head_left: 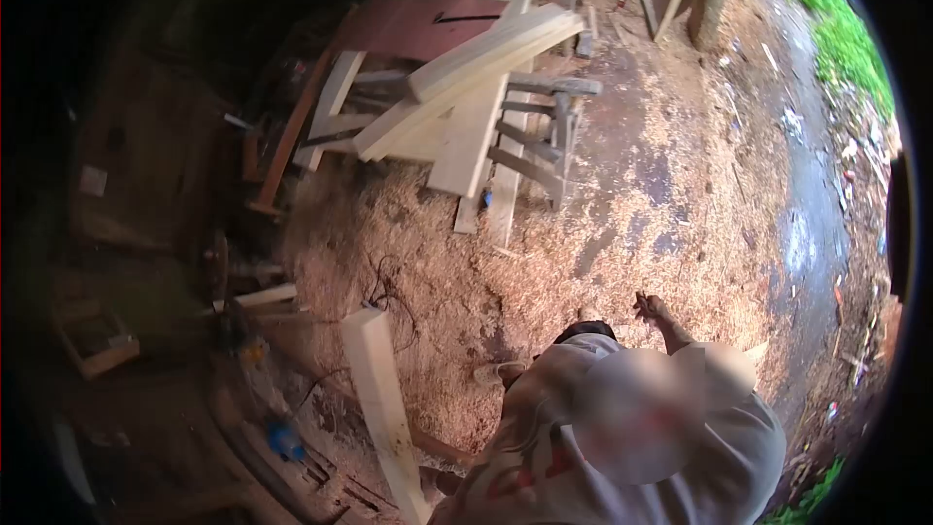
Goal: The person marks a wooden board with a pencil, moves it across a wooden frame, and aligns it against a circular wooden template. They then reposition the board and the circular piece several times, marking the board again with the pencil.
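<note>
The left hand (442, 481) is at the right edge of a squared beam (385, 403), near the bottom of the view. The hand is in shadow and partly hidden; whether its fingers are closed on the beam cannot be told. The beam runs lengthwise from its squared end, left of the centre, down to the lower edge of the view.

The right hand (649, 307) is extended forward over the ground (573, 262), well apart from the beam. Its fingers are slightly spread and bent, and no object is visible in it. The person wears a light shirt (719, 457) with red lettering; one foot (498, 371) shows between the beam and the right hand.

A cable (381, 282) lies on the ground near the squared end. A blue tool (285, 440) is located left of the beam, among dark items too dim to identify.

Ahead, a trestle (561, 131) stands beside a stack of pale planks (471, 141). Two thick timbers (496, 51) lie diagonally across the stack, next to a reddish board (413, 27). Shavings cover much of the ground. A trunk (715, 0) stands at the upper right, near green plants (844, 44).
</note>
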Demonstrator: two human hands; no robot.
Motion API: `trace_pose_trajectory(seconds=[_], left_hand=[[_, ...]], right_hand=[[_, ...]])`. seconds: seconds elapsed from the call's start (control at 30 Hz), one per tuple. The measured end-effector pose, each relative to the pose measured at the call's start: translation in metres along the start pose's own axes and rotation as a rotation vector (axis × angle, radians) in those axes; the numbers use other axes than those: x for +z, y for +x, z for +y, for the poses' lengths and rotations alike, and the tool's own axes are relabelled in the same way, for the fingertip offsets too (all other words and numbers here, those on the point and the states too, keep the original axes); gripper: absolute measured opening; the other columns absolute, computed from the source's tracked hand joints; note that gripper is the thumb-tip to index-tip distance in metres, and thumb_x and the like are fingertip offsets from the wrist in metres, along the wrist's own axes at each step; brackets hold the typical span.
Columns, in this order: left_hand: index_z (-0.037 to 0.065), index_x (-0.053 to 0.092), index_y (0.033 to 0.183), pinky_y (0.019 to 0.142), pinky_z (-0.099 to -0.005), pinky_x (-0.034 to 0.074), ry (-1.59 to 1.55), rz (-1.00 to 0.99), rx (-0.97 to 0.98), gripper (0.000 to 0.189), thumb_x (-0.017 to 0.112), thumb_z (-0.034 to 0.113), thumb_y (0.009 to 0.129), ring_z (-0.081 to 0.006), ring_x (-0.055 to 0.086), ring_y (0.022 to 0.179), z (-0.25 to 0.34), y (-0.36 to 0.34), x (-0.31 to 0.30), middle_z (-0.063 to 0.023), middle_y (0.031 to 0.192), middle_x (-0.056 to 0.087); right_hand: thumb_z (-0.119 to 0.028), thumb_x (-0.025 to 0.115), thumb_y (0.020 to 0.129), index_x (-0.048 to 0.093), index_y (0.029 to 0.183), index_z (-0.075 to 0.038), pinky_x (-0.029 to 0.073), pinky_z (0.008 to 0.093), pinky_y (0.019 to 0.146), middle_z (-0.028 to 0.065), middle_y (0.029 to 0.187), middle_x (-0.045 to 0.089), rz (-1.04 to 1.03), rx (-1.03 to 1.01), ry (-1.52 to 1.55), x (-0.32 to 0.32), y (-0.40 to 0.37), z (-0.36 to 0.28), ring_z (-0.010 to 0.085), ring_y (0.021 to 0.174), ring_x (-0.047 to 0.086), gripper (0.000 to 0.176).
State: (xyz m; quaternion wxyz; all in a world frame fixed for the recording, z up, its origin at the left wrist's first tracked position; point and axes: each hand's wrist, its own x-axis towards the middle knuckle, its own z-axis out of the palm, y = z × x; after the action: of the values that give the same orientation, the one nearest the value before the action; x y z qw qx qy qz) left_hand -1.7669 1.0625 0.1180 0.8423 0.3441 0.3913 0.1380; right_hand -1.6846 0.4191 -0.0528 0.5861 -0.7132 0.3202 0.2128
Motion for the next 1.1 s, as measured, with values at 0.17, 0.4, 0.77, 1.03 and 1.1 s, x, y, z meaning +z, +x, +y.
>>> trace_pose_trajectory(seconds=[0.17, 0.4, 0.77, 1.03, 1.1], left_hand=[[0.012, 0.055, 0.108, 0.084, -0.0369, 0.046, 0.041, -0.321, 0.085, 0.028, 0.046, 0.037, 0.099, -0.0124, 0.054, 0.074, -0.006, 0.004, 0.13, -0.0028, 0.08, 0.053], [0.014, 0.057, 0.102, 0.079, -0.0374, 0.048, -0.233, -1.275, 0.155, 0.023, 0.043, 0.032, 0.102, -0.0101, 0.055, 0.065, -0.005, 0.075, 0.389, -0.0007, 0.069, 0.054], [0.012, 0.047, 0.078, 0.049, -0.028, 0.048, -0.645, -1.658, -0.496, 0.029, 0.043, 0.023, 0.104, -0.013, 0.046, 0.044, -0.242, -0.024, 0.927, -0.0026, 0.053, 0.046], [0.011, 0.053, 0.085, 0.079, -0.0308, 0.043, -0.515, -1.624, -0.446, 0.015, 0.05, 0.017, 0.099, -0.0146, 0.051, 0.054, -0.403, 0.008, 1.156, -0.0015, 0.063, 0.051], [0.012, 0.054, 0.086, 0.081, -0.0314, 0.043, -0.533, -1.467, -0.413, 0.015, 0.048, 0.017, 0.099, -0.0146, 0.052, 0.056, -0.44, 0.015, 1.194, -0.0011, 0.064, 0.052]], right_hand=[[-0.046, 0.059, 0.098, 0.059, 0.102, 0.0, 0.051, 0.032, 0.053, 0.0108, 0.084, 0.062, 0.064, 0.017, 0.512, -0.121, 0.032, -0.039, 0.0192, 0.061, 0.056, 0.046], [-0.047, 0.057, 0.098, 0.066, 0.087, 0.003, 0.05, 0.0333, 0.054, 0.0097, 0.071, 0.066, 0.528, -0.07, 0.468, -0.241, 0.035, -0.063, 0.0174, 0.057, 0.06, 0.052], [-0.067, 0.039, 0.097, 0.062, 0.104, -0.01, 0.034, 0.0265, 0.041, 0.0023, 0.069, 0.059, 0.745, 0.437, 0.832, -0.324, 0.01, -0.035, 0.0121, 0.047, 0.043, 0.062], [-0.072, 0.031, 0.096, 0.061, 0.115, -0.005, 0.039, 0.0302, 0.044, 0.0085, 0.079, 0.064, 0.937, 0.703, 0.96, -0.316, 0.041, -0.082, 0.0165, 0.056, 0.049, 0.076], [-0.072, 0.032, 0.096, 0.065, 0.115, -0.004, 0.043, 0.0296, 0.05, 0.0102, 0.09, 0.069, 0.883, 0.78, 1.045, -0.33, 0.081, -0.059, 0.0177, 0.06, 0.054, 0.078]])
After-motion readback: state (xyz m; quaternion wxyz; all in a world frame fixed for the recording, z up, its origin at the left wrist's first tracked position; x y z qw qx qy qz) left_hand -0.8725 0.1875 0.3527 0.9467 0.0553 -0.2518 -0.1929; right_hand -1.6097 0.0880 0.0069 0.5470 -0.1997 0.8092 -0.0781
